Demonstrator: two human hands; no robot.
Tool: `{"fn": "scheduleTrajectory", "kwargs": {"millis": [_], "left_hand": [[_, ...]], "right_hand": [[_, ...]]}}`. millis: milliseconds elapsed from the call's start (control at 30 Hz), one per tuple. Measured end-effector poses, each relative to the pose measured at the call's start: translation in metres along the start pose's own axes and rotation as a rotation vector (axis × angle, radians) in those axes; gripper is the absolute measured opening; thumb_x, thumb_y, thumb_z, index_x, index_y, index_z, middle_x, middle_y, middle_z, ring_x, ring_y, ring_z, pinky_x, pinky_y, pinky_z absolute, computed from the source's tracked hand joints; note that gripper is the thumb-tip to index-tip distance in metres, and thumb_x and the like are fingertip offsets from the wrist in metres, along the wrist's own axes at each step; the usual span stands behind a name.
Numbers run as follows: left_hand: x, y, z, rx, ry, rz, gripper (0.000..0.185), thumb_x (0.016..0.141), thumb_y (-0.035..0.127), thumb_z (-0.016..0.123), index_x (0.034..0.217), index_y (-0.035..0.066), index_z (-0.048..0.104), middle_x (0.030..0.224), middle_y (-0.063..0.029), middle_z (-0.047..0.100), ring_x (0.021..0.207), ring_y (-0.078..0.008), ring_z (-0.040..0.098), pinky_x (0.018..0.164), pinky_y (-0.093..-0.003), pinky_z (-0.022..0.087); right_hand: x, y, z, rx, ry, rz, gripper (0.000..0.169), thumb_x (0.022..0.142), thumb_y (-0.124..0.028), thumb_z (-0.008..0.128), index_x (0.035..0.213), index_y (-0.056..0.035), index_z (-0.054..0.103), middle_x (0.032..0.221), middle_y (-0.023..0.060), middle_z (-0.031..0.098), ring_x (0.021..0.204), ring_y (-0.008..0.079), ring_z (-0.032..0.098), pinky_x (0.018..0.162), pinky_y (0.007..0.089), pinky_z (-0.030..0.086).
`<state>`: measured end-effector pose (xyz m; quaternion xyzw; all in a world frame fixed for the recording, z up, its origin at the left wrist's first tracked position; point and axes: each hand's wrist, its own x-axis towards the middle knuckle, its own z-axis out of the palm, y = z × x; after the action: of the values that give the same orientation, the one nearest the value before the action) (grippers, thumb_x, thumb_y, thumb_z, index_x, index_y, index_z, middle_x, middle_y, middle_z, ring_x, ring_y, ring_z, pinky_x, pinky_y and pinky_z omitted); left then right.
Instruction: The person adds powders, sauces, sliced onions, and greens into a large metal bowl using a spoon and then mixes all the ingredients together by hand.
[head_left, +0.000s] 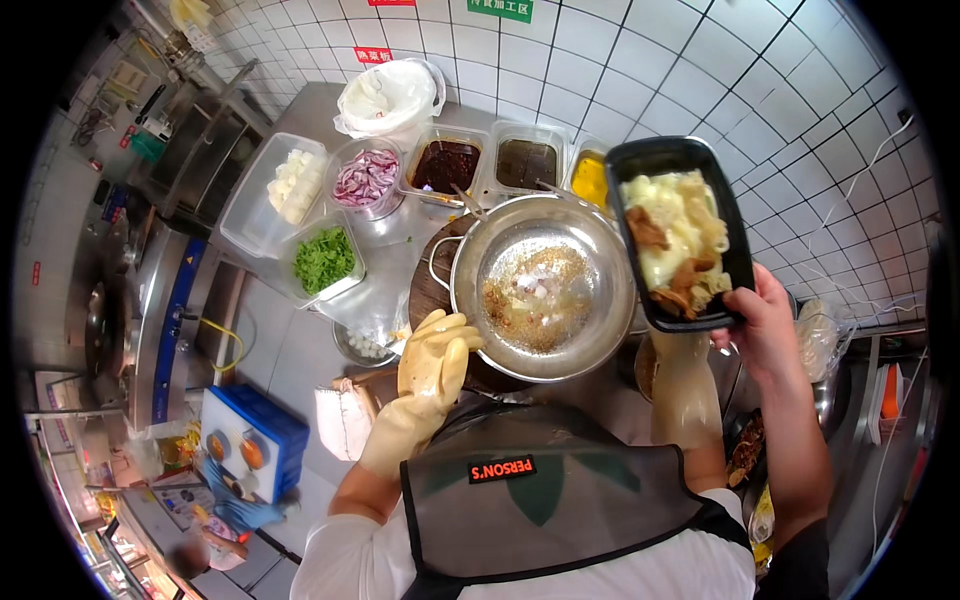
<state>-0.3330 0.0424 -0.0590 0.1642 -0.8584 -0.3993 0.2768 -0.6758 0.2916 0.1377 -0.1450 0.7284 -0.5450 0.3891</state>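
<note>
My left hand (439, 356), in a cream rubber glove, is beside the near left rim of a two-handled steel bowl (540, 367). Its fingers are slightly spread and hold nothing. In the bowl lie brown seasoning (544, 330), white granules and a little liquid. My right hand (681, 379) wears the same kind of glove. Only its wrist and cuff show, as a black plastic tray (622, 217) covers the fingers. Another person's bare hand (761, 322) grips the tray's near right corner. Pale, glossy food pieces (675, 217) and brown ones fill the tray.
Behind the bowl stand tubs of sliced red onion (365, 178), dark red sauce (445, 165), dark liquid (527, 163) and yellow liquid (590, 180). Chopped greens (324, 260) and white cubes (295, 185) sit left. A round wooden board (431, 281) lies under the bowl. White tiles line the wall (585, 67).
</note>
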Motion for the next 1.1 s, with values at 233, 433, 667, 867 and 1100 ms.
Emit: {"fn": "scheduleTrajectory", "kwargs": {"millis": [233, 433, 667, 867, 1100], "left_hand": [[0.011, 0.021, -0.02, -0.008, -0.131, -0.043, 0.043, 0.112, 0.033, 0.048, 0.105, 0.002, 0.076, 0.096, -0.0149, 0.067, 0.087, -0.0369, 0.061, 0.088, -0.0445, 0.047], [-0.013, 0.013, -0.01, 0.064, 0.072, -0.068, 0.054, 0.117, 0.041, 0.041, 0.102, 0.001, 0.075, 0.098, -0.0126, 0.071, 0.097, -0.0348, 0.066, 0.1, -0.0474, 0.05], [-0.028, -0.016, -0.009, 0.087, -0.075, -0.065, 0.045, 0.118, 0.036, 0.043, 0.112, 0.001, 0.072, 0.102, -0.0128, 0.072, 0.099, -0.0334, 0.065, 0.097, -0.0461, 0.049], [0.007, 0.004, 0.0, -0.068, 0.008, -0.051, 0.054, 0.118, 0.037, 0.041, 0.099, -0.001, 0.074, 0.095, -0.0156, 0.069, 0.086, -0.0334, 0.06, 0.082, -0.044, 0.047], [0.01, -0.003, 0.004, -0.065, 0.012, -0.008, 0.056, 0.118, 0.035, 0.038, 0.096, -0.001, 0.076, 0.096, -0.019, 0.073, 0.086, -0.0385, 0.063, 0.085, -0.0471, 0.051]], "right_hand": [[0.044, 0.028, 0.028, -0.176, 0.174, -0.18, 0.01, 0.098, 0.006, 0.051, 0.094, -0.0024, 0.055, 0.079, 0.0123, 0.069, 0.056, 0.0214, 0.073, 0.047, 0.0352, 0.063], [0.075, 0.056, 0.052, -0.95, 0.372, -1.216, 0.019, 0.089, 0.011, 0.063, 0.085, -0.0001, 0.048, 0.136, 0.0235, 0.077, 0.063, 0.0319, 0.073, 0.054, 0.0384, 0.062], [0.062, 0.061, 0.074, -1.419, 0.269, -1.191, 0.02, 0.086, 0.0, 0.067, 0.076, -0.003, 0.049, 0.158, 0.0242, 0.066, 0.062, 0.0216, 0.068, 0.056, 0.0365, 0.057], [0.067, 0.042, 0.06, -1.225, 0.388, -1.368, 0.019, 0.088, 0.005, 0.065, 0.077, -0.0016, 0.05, 0.157, 0.0241, 0.066, 0.063, 0.0232, 0.067, 0.054, 0.0353, 0.055], [0.022, 0.021, -0.012, -0.01, 0.323, -0.36, 0.02, 0.102, 0.003, 0.052, 0.12, 0.0, 0.059, 0.094, 0.013, 0.075, 0.058, 0.0153, 0.068, 0.048, 0.0288, 0.057]]}}
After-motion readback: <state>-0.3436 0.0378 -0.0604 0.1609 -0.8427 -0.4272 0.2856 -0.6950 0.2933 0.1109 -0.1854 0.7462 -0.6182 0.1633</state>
